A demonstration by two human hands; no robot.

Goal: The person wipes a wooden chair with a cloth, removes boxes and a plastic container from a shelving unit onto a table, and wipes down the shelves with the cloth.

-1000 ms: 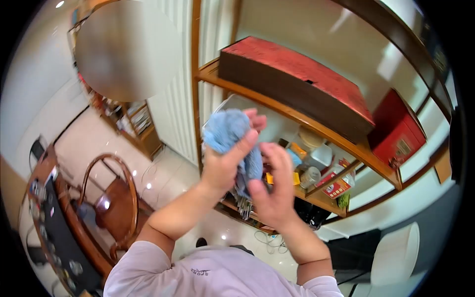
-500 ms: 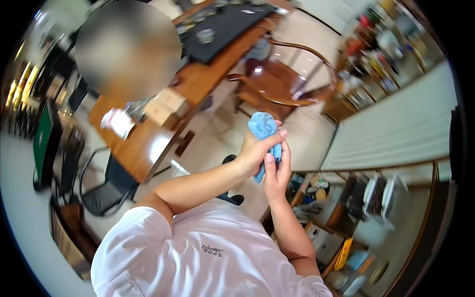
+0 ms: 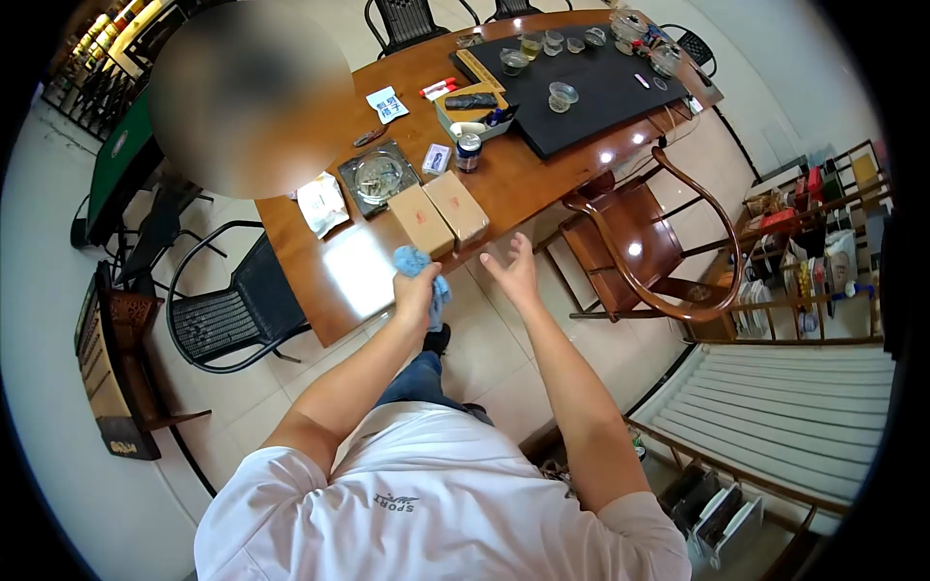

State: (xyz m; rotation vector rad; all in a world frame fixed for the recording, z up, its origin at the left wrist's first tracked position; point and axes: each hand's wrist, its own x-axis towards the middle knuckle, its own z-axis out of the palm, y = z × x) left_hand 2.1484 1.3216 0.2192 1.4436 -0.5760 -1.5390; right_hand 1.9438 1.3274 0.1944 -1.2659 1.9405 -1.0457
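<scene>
My left hand (image 3: 415, 294) is closed around a blue cloth (image 3: 411, 259), which bunches out above the fist and hangs below it. It is just in front of the near edge of the wooden table (image 3: 291, 250). To its right, my right hand (image 3: 514, 272) is empty, its fingers spread apart. Two small cardboard boxes (image 3: 421, 222) stand side by side at that edge, just beyond my hands. Behind them sits a glass ashtray (image 3: 379, 179) on a dark square base, with a white packet (image 3: 322, 204) to its left.
A black tea tray (image 3: 591, 102) carries several glass cups. A dark jar (image 3: 468, 152) and a box of pens (image 3: 477, 113) stand nearby. A wooden armchair (image 3: 630, 252) is at the right, a black chair (image 3: 232, 300) at the left. Shelves line the right side.
My hands, earlier together on the cloth, have come apart; the right one has let go. The view has turned and the table with its boxes is now nearer, straight ahead.
</scene>
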